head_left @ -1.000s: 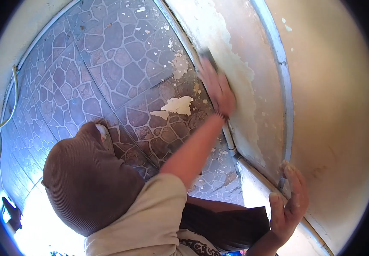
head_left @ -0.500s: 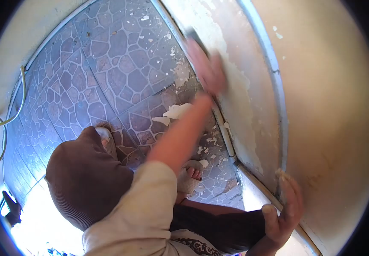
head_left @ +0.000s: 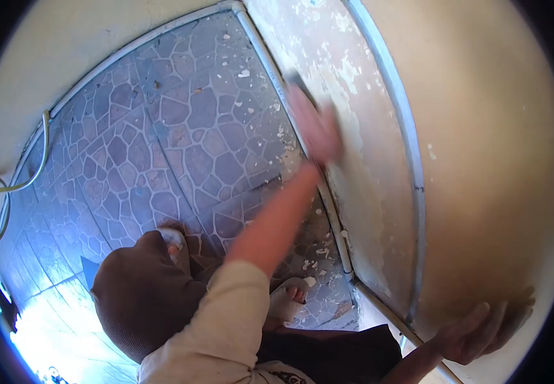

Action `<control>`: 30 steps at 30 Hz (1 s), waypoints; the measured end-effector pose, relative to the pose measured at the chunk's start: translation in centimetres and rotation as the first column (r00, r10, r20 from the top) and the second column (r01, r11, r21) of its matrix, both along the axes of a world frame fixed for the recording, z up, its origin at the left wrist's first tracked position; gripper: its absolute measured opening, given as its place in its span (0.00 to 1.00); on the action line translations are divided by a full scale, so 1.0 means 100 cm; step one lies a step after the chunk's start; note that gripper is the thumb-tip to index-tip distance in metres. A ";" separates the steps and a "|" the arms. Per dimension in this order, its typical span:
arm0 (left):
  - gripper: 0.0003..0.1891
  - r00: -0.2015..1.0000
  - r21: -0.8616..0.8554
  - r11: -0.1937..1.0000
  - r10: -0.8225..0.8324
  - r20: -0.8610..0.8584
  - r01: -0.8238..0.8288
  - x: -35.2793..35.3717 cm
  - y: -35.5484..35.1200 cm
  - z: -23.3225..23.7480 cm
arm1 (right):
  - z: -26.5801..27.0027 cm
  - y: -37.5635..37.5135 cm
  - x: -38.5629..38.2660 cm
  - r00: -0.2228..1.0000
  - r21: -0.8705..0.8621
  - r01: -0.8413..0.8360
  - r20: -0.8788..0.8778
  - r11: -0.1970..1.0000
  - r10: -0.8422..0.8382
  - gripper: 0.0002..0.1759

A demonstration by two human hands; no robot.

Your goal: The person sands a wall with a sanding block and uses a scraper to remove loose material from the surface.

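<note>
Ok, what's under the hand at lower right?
The right hand lies flat on the cream wall; a brown stain shows beside its fingers. The patch under the palm is covered.

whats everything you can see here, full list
floor tiles: many, purple-brown stone pattern, left and centre
paint flakes: many, white, scattered on the floor, thickest near the wall
wall: one, cream, right side
scraped patch: one, greyish with white remnants, low on the wall
strip: one, pale grey, running along the wall beside the patch
cable: one, yellow-green, looped at the far left edge
tool: one, dark, blurred, held against the scraped patch
knee: one, brown ribbed cloth, lower left
foot: one, toes showing, bottom centre
left hand: one, blurred, gripping the tool
right hand: one, flat on the wall, lower right
</note>
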State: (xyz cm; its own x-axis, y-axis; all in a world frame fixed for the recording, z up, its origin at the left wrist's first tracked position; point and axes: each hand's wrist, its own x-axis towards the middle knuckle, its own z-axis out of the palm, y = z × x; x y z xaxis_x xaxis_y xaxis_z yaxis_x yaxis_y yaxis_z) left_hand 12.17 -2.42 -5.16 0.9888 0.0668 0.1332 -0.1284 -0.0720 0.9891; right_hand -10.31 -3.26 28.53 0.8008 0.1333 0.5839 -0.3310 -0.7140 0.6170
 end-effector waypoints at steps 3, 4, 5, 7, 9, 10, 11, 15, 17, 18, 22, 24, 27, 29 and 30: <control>0.39 0.997 -0.068 0.997 -0.050 -0.065 0.045 0.054 0.005 -0.020 | 0.002 -0.011 -0.011 0.995 0.047 -0.097 -0.007 0.994 0.098 0.15; 0.39 0.998 -0.047 0.998 -0.046 -0.038 0.045 0.049 0.003 -0.021 | 0.000 -0.012 -0.002 0.993 0.031 -0.118 0.012 0.993 0.118 0.16; 0.40 0.999 -0.026 0.999 -0.043 -0.011 0.043 0.043 0.001 -0.021 | -0.004 -0.012 0.008 0.993 0.007 -0.112 0.038 0.994 0.112 0.16; 0.39 0.977 -0.042 0.981 -0.191 -0.093 0.188 -0.058 0.018 0.010 | -0.007 -0.005 0.013 0.993 -0.019 -0.104 0.050 0.994 0.105 0.18; 0.37 0.964 -0.111 0.965 -0.248 -0.096 0.237 -0.074 0.022 0.033 | -0.010 -0.003 0.024 0.992 -0.006 -0.117 0.043 0.993 0.117 0.19; 0.37 0.978 -0.081 0.976 -0.206 -0.039 0.202 -0.067 0.017 0.019 | -0.011 -0.001 0.032 0.987 0.021 -0.143 0.078 0.989 0.141 0.19; 0.37 0.986 -0.051 0.985 -0.166 0.019 0.167 -0.055 0.014 0.008 | -0.012 0.000 0.040 0.980 0.049 -0.168 0.114 0.985 0.162 0.19; 0.40 0.989 -0.023 0.998 -0.058 -0.137 0.055 0.097 0.020 -0.013 | -0.017 -0.014 0.052 0.960 -0.208 -0.168 0.190 0.964 0.208 0.20; 0.40 0.993 -0.169 0.984 -0.080 -0.092 0.063 0.065 0.015 -0.010 | -0.015 -0.011 0.056 0.964 -0.226 -0.153 0.179 0.962 0.195 0.20; 0.40 0.996 -0.241 0.969 -0.073 -0.055 0.058 0.045 0.014 -0.002 | -0.015 -0.006 0.067 0.965 -0.188 -0.169 0.169 0.967 0.201 0.20; 0.41 0.979 -0.233 0.954 -0.200 -0.025 0.189 -0.030 0.020 0.044 | -0.017 -0.010 0.068 0.952 -0.133 -0.234 0.168 0.963 0.254 0.21; 0.42 0.992 -0.150 0.982 -0.106 0.070 0.116 -0.005 0.016 0.031 | -0.016 -0.016 0.059 0.950 -0.208 -0.240 0.153 0.948 0.274 0.21; 0.42 0.996 -0.223 0.971 -0.081 0.025 0.084 0.074 0.032 0.046 | -0.016 -0.017 0.053 0.946 -0.247 -0.229 0.173 0.942 0.275 0.21; 0.42 0.995 -0.324 0.942 -0.094 -0.018 0.083 0.061 0.025 0.039 | -0.018 -0.018 0.050 0.936 -0.224 -0.211 0.233 0.952 0.262 0.21; 0.42 0.996 -0.371 0.926 -0.085 -0.011 0.075 0.048 0.013 0.034 | -0.017 -0.015 0.055 0.940 -0.151 -0.223 0.228 0.963 0.253 0.21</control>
